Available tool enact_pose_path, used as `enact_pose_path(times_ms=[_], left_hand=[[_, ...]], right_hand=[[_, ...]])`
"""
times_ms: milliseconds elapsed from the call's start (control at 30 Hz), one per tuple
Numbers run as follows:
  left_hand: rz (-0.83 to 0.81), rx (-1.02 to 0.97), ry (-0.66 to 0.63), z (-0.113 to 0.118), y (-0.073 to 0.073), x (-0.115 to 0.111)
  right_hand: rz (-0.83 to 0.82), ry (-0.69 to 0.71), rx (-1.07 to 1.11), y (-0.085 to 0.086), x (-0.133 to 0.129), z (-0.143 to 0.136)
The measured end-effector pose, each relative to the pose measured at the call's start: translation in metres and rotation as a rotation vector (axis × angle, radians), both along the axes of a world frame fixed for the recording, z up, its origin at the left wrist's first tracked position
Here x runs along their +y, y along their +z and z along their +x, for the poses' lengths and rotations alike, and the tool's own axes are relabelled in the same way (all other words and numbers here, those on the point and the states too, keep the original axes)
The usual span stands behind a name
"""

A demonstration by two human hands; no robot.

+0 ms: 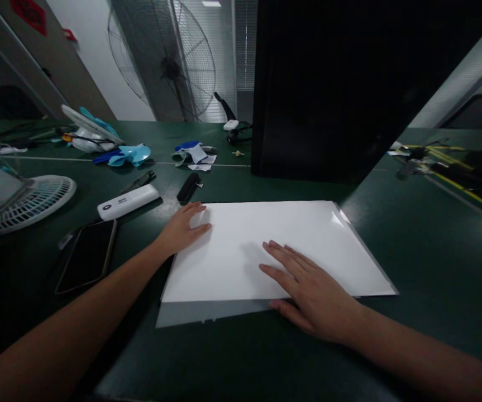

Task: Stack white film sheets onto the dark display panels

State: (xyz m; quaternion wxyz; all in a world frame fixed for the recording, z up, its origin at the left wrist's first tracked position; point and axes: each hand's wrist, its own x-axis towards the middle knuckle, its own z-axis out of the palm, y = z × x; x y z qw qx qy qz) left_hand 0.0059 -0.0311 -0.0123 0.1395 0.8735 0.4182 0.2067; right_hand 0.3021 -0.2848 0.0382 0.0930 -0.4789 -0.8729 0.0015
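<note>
A large white sheet (232, 257) lies flat on the dark green table, and it has a glossy right edge that catches the light. From under its front edge a strip of translucent film (182, 314) sticks out toward me. My left hand (184, 228) rests on the sheet's left edge near the far corner, thumb and fingers apart. Above the front middle of the sheet is my right hand (303, 287), its fingers stretched out and spread, casting a shadow on the white surface. Whether its fingertips touch the sheet I cannot tell. Neither hand grips anything.
A big black monitor (328, 95) stands behind the sheet. On the left lie a phone (87, 251), a white oblong device (128, 202), a small black object (188, 188) and a white fan (52, 195). Crumpled wrappers (199, 153) lie farther back. Another person's arm shows at the left edge.
</note>
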Motion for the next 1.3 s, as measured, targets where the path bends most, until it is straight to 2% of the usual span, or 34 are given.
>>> enact_pose_path(times_ms=[100,200,267,367,433,567,767,1000,1100,1167,1200,1300], left_hand=[[-0.014,-0.028,0.052,0.001,0.001,0.0],[-0.028,-0.058,0.106,0.002,0.004,-0.001],[-0.044,-0.076,0.122,0.003,0.006,-0.001],[-0.056,-0.074,0.1,0.002,0.005,0.0],[-0.044,-0.041,0.052,0.0,0.004,0.001],[0.031,0.087,-0.026,-0.003,0.001,0.003],[0.032,0.275,-0.005,-0.001,0.004,-0.002],[0.028,0.293,-0.048,0.0,0.005,-0.007],[0.005,0.272,-0.044,0.0,0.004,-0.005],[-0.005,0.246,-0.037,0.0,0.004,-0.004],[-0.012,0.229,-0.034,0.0,0.004,-0.004],[-0.049,0.156,-0.004,0.001,0.007,-0.004]], right_hand=[[0.036,-0.236,-0.053,-0.003,0.01,0.022],[-0.034,-0.63,-0.15,-0.005,0.025,0.065],[-0.068,-0.843,-0.179,-0.006,0.034,0.1],[-0.105,-0.998,-0.152,-0.007,0.042,0.141],[-0.133,-1.033,-0.127,-0.008,0.045,0.154],[-0.137,-1.016,-0.088,-0.01,0.048,0.151],[-0.13,-1.0,-0.037,-0.013,0.049,0.142],[-0.111,-1.035,0.072,-0.015,0.052,0.148],[-0.079,-0.975,0.064,-0.01,0.051,0.146],[-0.058,-0.859,0.034,-0.005,0.046,0.137],[-0.053,-0.739,0.017,-0.002,0.043,0.129],[-0.034,-0.239,-0.005,0.004,0.029,0.093]])
